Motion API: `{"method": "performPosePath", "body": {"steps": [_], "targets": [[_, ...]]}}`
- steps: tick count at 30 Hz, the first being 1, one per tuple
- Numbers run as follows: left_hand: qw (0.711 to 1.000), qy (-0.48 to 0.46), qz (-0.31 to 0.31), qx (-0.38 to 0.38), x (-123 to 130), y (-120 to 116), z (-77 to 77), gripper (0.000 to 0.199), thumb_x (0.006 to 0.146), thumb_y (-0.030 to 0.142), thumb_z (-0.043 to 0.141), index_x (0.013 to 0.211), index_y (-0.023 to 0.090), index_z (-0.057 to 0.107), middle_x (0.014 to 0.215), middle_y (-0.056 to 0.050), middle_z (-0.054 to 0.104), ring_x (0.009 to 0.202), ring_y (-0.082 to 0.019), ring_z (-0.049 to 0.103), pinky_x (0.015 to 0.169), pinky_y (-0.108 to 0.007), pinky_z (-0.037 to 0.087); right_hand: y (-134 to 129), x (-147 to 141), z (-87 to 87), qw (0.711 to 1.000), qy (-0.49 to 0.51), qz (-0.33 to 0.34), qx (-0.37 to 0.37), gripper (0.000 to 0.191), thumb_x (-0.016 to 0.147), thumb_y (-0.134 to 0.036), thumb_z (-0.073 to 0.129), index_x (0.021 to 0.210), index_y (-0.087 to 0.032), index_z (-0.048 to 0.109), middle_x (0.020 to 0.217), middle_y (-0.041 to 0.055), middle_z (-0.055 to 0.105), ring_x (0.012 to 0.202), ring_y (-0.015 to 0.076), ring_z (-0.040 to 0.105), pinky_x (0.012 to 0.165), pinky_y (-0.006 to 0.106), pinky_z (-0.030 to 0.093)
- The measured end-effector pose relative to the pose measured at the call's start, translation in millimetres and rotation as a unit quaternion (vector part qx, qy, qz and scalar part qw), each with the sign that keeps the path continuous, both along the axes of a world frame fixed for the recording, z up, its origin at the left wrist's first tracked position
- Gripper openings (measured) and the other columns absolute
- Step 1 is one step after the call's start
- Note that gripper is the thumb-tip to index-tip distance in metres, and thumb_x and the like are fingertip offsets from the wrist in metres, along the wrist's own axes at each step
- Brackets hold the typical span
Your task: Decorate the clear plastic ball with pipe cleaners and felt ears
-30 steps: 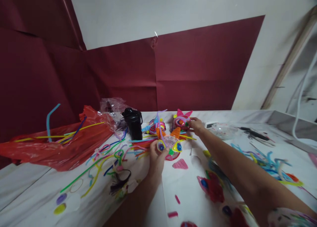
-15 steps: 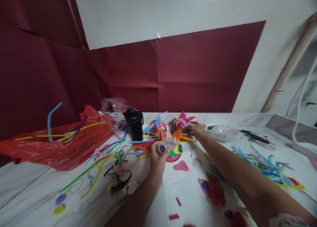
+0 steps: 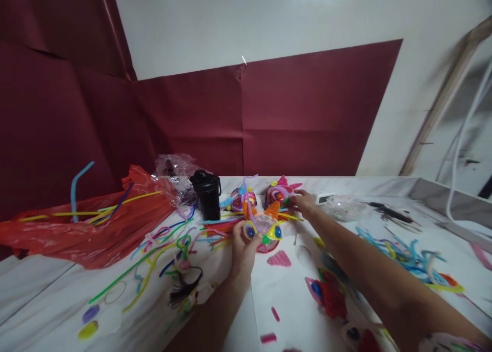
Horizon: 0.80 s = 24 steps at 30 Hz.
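Note:
My left hand (image 3: 243,249) is closed on a pipe-cleaner figure (image 3: 265,224) with blue eyes ringed in white and yellow, orange ear-like pieces, a green nose and a clear, pale middle. A thin purple pipe cleaner (image 3: 249,201) rises from it. Farther back, my right hand (image 3: 303,203) has its fingers closed at the right side of a pink, coiled pipe-cleaner fish (image 3: 279,193); part of the grip is hidden. Left of that fish sits a similar blue and pink coiled piece (image 3: 243,199). A loose pink fan-shaped piece (image 3: 280,258) lies on white paper (image 3: 269,295).
A black lidded cup (image 3: 207,195) stands left of centre. Beyond it lie a red plastic bag (image 3: 103,239) and scattered pipe cleaners (image 3: 154,260). Under my right forearm are red figures (image 3: 332,295). Blue pipe cleaners (image 3: 407,257), a clear package (image 3: 346,208) and black-handled tools (image 3: 392,212) lie rightward.
The view has shifted slightly. Both hands keep their places on the figure and the pink fish, with no clear movement of either piece.

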<state>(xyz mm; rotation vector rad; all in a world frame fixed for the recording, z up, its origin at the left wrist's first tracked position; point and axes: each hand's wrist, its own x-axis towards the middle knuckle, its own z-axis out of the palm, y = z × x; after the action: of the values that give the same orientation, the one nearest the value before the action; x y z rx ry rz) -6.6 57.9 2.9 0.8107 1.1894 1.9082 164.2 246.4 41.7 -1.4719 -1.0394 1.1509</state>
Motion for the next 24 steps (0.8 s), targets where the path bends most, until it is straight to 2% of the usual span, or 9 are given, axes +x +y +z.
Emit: {"method": "performPosePath", "body": {"steps": [8,14,17,21,24], "targets": [[1.000,0.004,0.008,0.007,-1.4,2.1,2.0,0.044,0.055,0.023,0.082,0.097,0.025,0.067,0.094,-0.002,0.075,0.089,-0.023,0.069,0.082,-0.035,0.054,1.6,6.9,0.0,1.000,-0.001,0.007,-0.001,0.035,0.097,-0.035,0.063,0.127,-0.017,0.059,0.121,0.0084,0.064,0.098,0.0204,0.066,0.082,0.040,0.059],[1.000,0.003,-0.014,0.015,-3.0,0.5,3.7,0.040,0.057,0.023,0.083,0.094,0.030,0.069,0.096,-0.001,0.076,0.091,-0.024,0.069,0.083,-0.036,0.054,3.2,20.4,4.6,1.000,-0.013,0.000,0.004,0.036,0.097,-0.036,0.063,0.127,-0.018,0.059,0.124,0.0090,0.063,0.102,0.0216,0.065,0.084,0.041,0.059],[1.000,0.014,-0.018,0.012,-4.2,-1.3,4.8,0.041,0.059,0.023,0.083,0.097,0.029,0.068,0.096,-0.001,0.075,0.091,-0.022,0.069,0.083,-0.035,0.054,5.1,31.8,12.8,1.000,-0.031,-0.002,0.005,0.035,0.097,-0.036,0.063,0.126,-0.017,0.059,0.123,0.0088,0.063,0.101,0.0214,0.065,0.084,0.041,0.059],[0.999,0.011,-0.031,0.008,-5.6,0.5,2.4,0.050,0.060,0.024,0.081,0.107,0.022,0.063,0.102,-0.003,0.073,0.094,-0.020,0.068,0.085,-0.032,0.053,2.8,50.7,31.4,0.997,-0.071,0.018,0.007,0.033,0.097,-0.036,0.063,0.123,-0.016,0.061,0.119,0.0081,0.065,0.097,0.0200,0.066,0.082,0.039,0.059],[0.999,0.009,-0.038,0.009,-6.3,3.2,0.9,0.053,0.058,0.025,0.082,0.106,0.021,0.061,0.100,-0.004,0.073,0.091,-0.019,0.068,0.084,-0.031,0.053,-3.7,63.9,47.2,0.993,-0.113,0.035,0.016,0.025,0.097,-0.034,0.063,0.112,-0.014,0.064,0.103,0.0050,0.068,0.082,0.0152,0.067,0.071,0.032,0.059]]}}
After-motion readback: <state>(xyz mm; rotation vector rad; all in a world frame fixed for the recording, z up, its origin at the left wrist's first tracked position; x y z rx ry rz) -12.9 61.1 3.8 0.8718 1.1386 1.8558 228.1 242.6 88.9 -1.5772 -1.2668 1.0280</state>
